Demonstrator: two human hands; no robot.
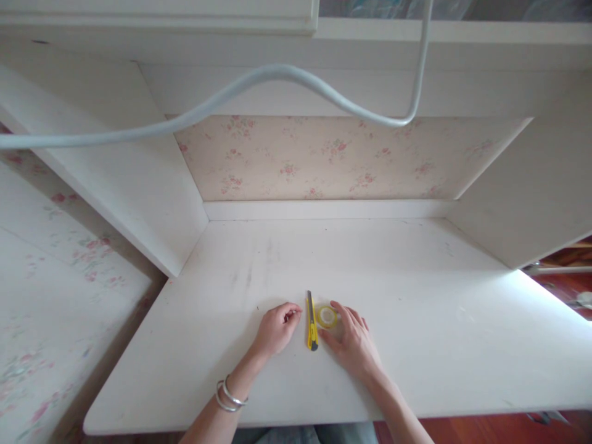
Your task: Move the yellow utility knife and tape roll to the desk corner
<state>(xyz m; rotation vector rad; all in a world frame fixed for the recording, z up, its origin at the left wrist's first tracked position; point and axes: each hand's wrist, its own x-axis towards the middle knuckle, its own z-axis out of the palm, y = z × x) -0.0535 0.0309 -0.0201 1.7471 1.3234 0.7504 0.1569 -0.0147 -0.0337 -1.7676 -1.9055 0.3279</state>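
A yellow utility knife [311,327] with a dark blade end lies on the white desk, pointing away from me. Just right of it is a small roll of yellow tape [327,316], lying flat. My right hand [352,341] rests on the desk with its thumb and index finger around the near and far sides of the tape roll. My left hand [276,330], a pair of silver bangles [226,394] on its wrist, is left of the knife and apart from it. Its fingers are curled with the fingertips pinched; whatever is between them is too small to make out.
The white desk [407,345] has dark smudges toward the back left. White side panels [152,185] and an overhead cabinet [161,15] enclose its back, with floral wallpaper [296,160] behind. A white cable [277,73] crosses the upper view, close to the camera.
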